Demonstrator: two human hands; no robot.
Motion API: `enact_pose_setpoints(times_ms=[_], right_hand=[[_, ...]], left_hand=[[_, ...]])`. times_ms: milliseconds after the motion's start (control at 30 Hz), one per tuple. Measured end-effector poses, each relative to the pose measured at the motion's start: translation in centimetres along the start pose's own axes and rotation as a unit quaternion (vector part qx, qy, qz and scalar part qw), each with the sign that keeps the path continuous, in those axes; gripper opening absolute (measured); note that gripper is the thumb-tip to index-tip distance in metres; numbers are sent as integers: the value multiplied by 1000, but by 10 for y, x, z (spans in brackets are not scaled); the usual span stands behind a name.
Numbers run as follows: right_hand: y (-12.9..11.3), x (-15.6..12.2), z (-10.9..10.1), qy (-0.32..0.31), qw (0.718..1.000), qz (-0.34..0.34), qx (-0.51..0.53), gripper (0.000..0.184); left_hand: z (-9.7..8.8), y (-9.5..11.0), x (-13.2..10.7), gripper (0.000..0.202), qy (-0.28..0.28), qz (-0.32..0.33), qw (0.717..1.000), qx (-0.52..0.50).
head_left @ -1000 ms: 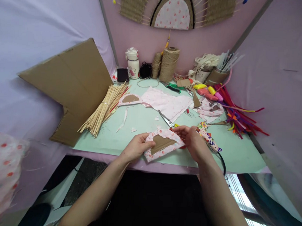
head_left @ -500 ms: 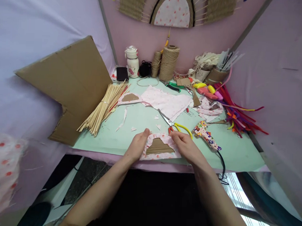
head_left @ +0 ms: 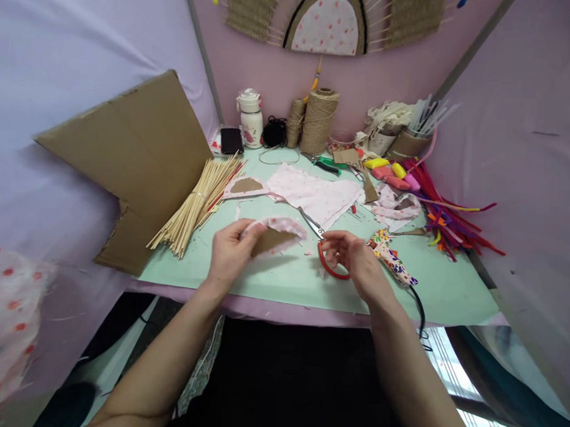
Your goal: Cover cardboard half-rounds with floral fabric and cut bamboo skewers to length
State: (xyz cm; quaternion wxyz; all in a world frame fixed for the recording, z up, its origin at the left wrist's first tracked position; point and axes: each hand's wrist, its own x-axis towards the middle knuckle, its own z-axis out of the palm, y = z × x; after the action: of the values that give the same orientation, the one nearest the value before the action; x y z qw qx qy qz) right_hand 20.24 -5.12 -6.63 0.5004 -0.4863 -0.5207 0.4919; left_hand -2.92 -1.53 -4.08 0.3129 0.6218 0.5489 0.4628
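Note:
A half-round cardboard piece (head_left: 275, 239), edged with pink spotted fabric, is tilted above the table in my left hand (head_left: 233, 252). The thumb lies over its left end and the fingers are behind it. My right hand (head_left: 353, 257) is over the handles of the scissors (head_left: 318, 230), its bent fingers a little apart. A red handle loop shows below those fingers; the other handle is hidden by the hand. The blades lie on the table, pointing away to the left. Whether the fingers touch the handles is hard to tell.
Pink spotted fabric (head_left: 309, 189) and a second fabric-edged piece (head_left: 246, 186) lie beyond. A bundle of sticks (head_left: 195, 203) and a large cardboard sheet (head_left: 136, 163) are left. A patterned glue gun (head_left: 394, 259) with a cord, and pipe cleaners (head_left: 448, 214), are right. Twine spools (head_left: 320, 120) stand behind.
The fabric-edged piece has moved up and left, now held by my left hand alone. My right hand has let go of it and come over the scissors' handles.

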Motion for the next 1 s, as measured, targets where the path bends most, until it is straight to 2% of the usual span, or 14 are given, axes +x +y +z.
enact_pose_setpoints(times_ms=[33,67,100,133,200,300,367,433,500,567,633,700,800,1000], right_hand=[[0,0,-3,17,1000,-3,19,62],[0,0,-5,34,999,-10,27,59],[0,-1,-5,44,999,-15,25,57],[1,-2,-5,45,999,-17,20,54],[3,-5,-2,31,999,-19,1,51],[6,-10,2,9,999,-19,-41,48],[6,-10,5,3,996,-26,-84,48],[7,-9,10,-4,984,-66,-166,47],[9,-6,18,-43,945,-141,-292,51],[14,-2,28,-109,879,-202,-417,70],[21,1,37,-167,819,-217,-503,92],[28,4,42,-202,784,-206,-550,100],[34,6,45,-227,758,-189,-581,104],[31,6,45,-250,738,-172,-603,105]], left_hand=[[-5,0,3,22,41,34,999,-5],[-9,-3,4,20,60,67,996,-10],[-10,-6,3,20,51,98,994,-12],[-9,-12,1,21,16,125,992,-8],[-4,-26,-6,20,-96,166,981,19],[0,-45,-19,25,-231,207,947,78],[-3,-52,-24,47,-273,248,923,114],[-8,-53,-26,73,-265,287,906,165],[-10,-51,-26,92,-236,297,894,237],[-7,-49,-26,102,-239,281,876,310],[-2,-49,-28,108,-265,264,854,362],[4,-50,-31,110,-289,248,839,388],[7,-50,-33,112,-311,230,830,401],[5,-49,-32,122,-333,216,830,393]])
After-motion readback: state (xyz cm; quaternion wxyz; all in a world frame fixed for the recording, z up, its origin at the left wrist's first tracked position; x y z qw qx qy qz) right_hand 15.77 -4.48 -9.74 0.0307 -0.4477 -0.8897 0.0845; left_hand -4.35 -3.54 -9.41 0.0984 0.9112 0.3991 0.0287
